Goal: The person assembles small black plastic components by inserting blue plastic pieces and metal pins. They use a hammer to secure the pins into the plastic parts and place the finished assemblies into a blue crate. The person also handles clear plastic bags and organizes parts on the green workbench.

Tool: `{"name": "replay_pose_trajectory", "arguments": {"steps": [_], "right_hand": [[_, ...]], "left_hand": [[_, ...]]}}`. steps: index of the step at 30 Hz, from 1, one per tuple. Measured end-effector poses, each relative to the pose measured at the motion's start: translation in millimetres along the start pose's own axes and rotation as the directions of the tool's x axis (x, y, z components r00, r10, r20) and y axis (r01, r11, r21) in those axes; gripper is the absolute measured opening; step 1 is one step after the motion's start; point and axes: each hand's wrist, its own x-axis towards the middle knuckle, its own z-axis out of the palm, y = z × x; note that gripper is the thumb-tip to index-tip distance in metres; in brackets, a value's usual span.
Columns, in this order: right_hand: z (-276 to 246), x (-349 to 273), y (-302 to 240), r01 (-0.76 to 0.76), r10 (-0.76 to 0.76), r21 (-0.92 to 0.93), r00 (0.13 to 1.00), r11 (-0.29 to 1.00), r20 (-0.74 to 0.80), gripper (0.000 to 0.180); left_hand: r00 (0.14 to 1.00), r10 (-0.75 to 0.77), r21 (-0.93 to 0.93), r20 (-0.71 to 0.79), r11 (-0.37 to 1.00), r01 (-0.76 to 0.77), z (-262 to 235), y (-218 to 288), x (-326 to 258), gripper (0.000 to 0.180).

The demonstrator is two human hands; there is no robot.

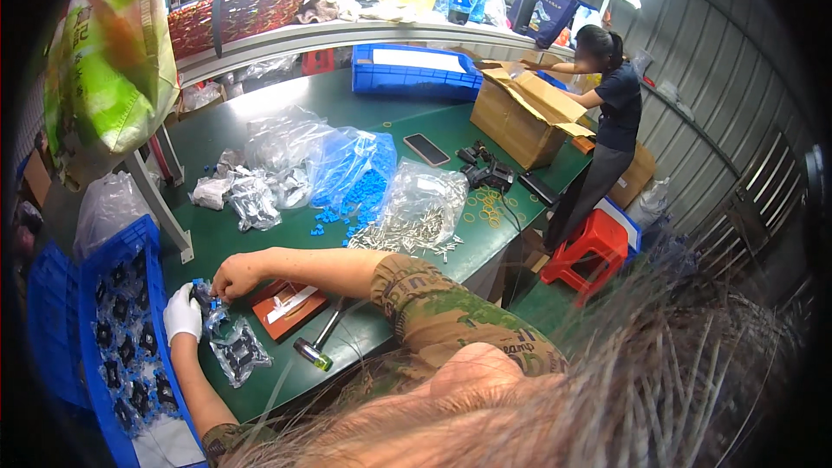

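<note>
My left hand (183, 314), in a white glove, grips a small black part with blue pieces (204, 296) at the left edge of the green table. My right hand (237, 276), bare, reaches across from the right; its fingers are pinched together at the blue pieces. What they pinch is too small to make out. Just below lies a black part in a clear plastic bag (240, 352). To the right of my hands sits a reddish-brown board (286, 308) with a pale strip on it. A hammer with a yellow-green head (312, 354) lies beside the board.
A blue crate (87, 329) of bagged black parts stands left. Bags of blue pieces (355, 169) and metal pins (425, 204) spill onto the table, near a phone (426, 149) and rubber bands (492, 208). Another person (617, 104) works at a cardboard box (518, 121); a red stool (593, 247) stands nearby.
</note>
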Motion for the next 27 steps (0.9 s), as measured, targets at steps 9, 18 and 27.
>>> {"name": "replay_pose_trajectory", "arguments": {"steps": [9,18,27], "right_hand": [[-17.3,-52.7,-31.9,0.237,-0.323,-0.277,0.888,0.931,-0.328,0.022],[-22.3,-172.4,-81.1,0.081,-0.188,-0.199,0.766,0.977,-0.614,0.024],[20.4,-242.6,-90.8,-0.018,-0.230,-0.289,0.560,0.957,-0.796,0.025]], "left_hand": [[0.996,0.052,-0.078,-0.066,0.995,-0.057,22.7,-12.8,7.2,0.036],[0.999,0.008,-0.139,-0.053,0.990,-0.016,45.4,-35.2,14.5,0.039],[0.993,0.086,-0.113,-0.085,0.989,-0.095,58.9,-66.3,31.3,0.042]]}}
